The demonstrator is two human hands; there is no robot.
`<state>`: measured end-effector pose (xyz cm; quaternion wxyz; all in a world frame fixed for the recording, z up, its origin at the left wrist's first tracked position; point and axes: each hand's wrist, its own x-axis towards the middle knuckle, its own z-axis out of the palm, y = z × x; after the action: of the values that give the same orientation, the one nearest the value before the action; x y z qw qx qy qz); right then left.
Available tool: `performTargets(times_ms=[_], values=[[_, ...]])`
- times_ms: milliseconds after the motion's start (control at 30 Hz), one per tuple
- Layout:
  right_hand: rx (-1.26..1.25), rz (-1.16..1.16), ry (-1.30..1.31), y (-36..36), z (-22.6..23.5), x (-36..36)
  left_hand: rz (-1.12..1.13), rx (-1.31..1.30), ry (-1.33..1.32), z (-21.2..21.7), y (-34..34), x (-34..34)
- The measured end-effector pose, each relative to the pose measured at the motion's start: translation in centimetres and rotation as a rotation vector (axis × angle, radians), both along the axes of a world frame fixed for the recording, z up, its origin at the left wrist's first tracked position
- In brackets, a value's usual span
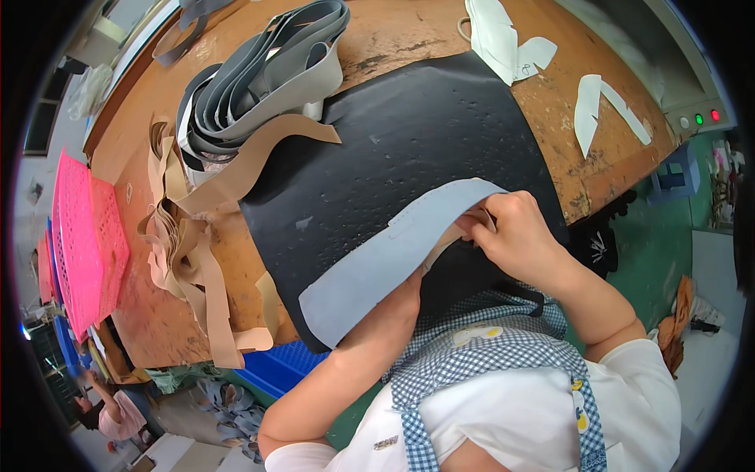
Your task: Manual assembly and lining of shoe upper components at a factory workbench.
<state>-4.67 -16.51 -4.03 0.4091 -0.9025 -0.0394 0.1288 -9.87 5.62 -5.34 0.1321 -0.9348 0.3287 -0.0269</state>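
Note:
A long, curved blue-grey strip of leather-like material [393, 248] lies across my hands above a black mat [370, 149]. My right hand [515, 232] pinches the strip's right end between thumb and fingers. There a tan edge [448, 238], perhaps the underside or a second layer, shows below the blue-grey face. My left hand [410, 295] is under the strip's middle; the strip hides its fingers, so its grip does not show. The strip's wide left end reaches down over my left forearm.
Grey strips in a looped bundle [267, 79] lie at the back left, tan strips [189, 259] along the wooden table's [354, 35] left side. White pattern pieces [495, 39] lie at the back right. A pink basket [79, 236] stands beyond the left edge; a person [118, 413] is farther off.

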Motion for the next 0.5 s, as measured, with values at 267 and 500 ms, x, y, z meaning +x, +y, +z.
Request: performTargets(times_ms=[267, 500], values=[[-0.041, 0.032, -0.024, 0.2, 0.0, 0.9, 0.004, -0.089, 0.105, 1.5, -1.1, 1.4], [-0.08, 0.053, -0.035, 0.3, -0.3, 1.2, -0.01, -0.171, 0.115, 0.2, -2.3, 1.8]])
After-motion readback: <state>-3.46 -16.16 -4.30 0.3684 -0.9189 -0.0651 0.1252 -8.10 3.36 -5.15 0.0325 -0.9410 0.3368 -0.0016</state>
